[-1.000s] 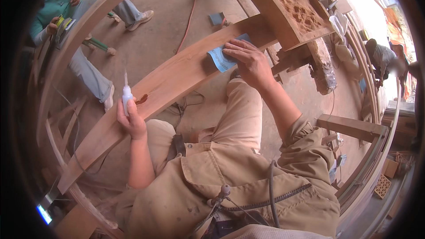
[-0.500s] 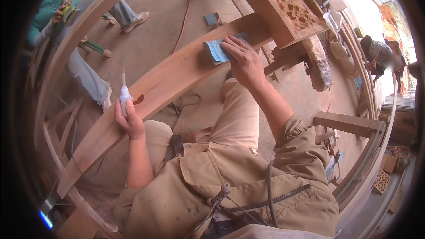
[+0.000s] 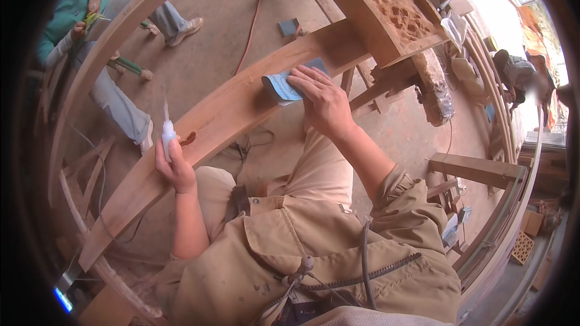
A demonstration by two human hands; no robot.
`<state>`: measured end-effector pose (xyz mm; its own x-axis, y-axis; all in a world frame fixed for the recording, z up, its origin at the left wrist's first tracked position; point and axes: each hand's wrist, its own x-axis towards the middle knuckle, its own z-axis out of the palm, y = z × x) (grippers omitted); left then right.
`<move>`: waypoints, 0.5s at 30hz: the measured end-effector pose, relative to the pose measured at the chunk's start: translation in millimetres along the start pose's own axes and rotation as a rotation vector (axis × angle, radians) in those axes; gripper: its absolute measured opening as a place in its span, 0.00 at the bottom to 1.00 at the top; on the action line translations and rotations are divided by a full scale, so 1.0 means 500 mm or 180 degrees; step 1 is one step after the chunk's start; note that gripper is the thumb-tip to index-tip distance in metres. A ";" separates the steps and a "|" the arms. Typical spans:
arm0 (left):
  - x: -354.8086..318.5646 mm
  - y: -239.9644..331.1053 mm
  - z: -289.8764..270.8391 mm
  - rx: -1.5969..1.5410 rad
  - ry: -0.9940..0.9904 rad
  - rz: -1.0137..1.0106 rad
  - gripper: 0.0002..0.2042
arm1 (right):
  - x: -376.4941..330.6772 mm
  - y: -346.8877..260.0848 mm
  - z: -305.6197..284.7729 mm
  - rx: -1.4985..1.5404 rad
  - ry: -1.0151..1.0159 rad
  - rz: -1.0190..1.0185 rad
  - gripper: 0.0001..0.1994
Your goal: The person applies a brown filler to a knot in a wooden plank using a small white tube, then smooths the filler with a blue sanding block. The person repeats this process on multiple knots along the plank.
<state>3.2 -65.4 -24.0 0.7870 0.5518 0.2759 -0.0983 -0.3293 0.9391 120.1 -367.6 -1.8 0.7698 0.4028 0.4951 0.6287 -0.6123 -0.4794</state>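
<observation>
A reddish-brown plank [image 3: 241, 105] with a dark knot is seen; blue sandpaper [image 3: 281, 87], a white glue bottle [image 3: 168, 136], tan clothing [image 3: 302, 247] are shown.

A dusty concrete floor [image 3: 223, 30] lay underfoot, crossed by an orange cable [image 3: 249, 33]. At twelve o'clock stood a carved wooden panel [image 3: 396, 9]; at two o'clock daylight flooded in.

The right hand [image 3: 323, 102] covers part of the blue sandpaper sheet [image 3: 281, 86], so its full outline stays hidden. The left hand [image 3: 174, 166] wraps the small glue bottle [image 3: 167, 136], hiding its lower body. The long wooden plank [image 3: 223, 118] runs behind both hands. The far worker [image 3: 519, 78] is blurred.
</observation>
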 end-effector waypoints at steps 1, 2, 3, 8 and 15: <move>0.000 0.000 0.001 -0.0008 -0.0018 0.0017 0.14 | 0.009 0.011 0.000 0.0053 -0.0006 -0.0001 0.20; 0.000 0.000 0.000 -0.0001 -0.0023 -0.0001 0.13 | 0.030 0.018 -0.004 0.0040 0.0065 0.0115 0.18; 0.000 -0.001 -0.002 0.0005 -0.0029 -0.0020 0.13 | 0.029 0.013 0.000 -0.0010 0.0126 0.0132 0.18; 0.001 0.001 0.015 0.0071 0.0124 0.0276 0.13 | 0.001 -0.023 0.021 -0.0102 0.0136 0.0035 0.17; 0.002 0.021 0.011 0.0218 0.0018 0.0170 0.15 | 0.073 0.009 -0.029 -0.0240 0.0635 0.0528 0.14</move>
<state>6.0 -72.4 -15.2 0.7784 0.5362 0.3266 -0.0981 -0.4100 0.9068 149.3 -365.3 24.5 0.8200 0.1552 0.5509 0.4801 -0.7106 -0.5144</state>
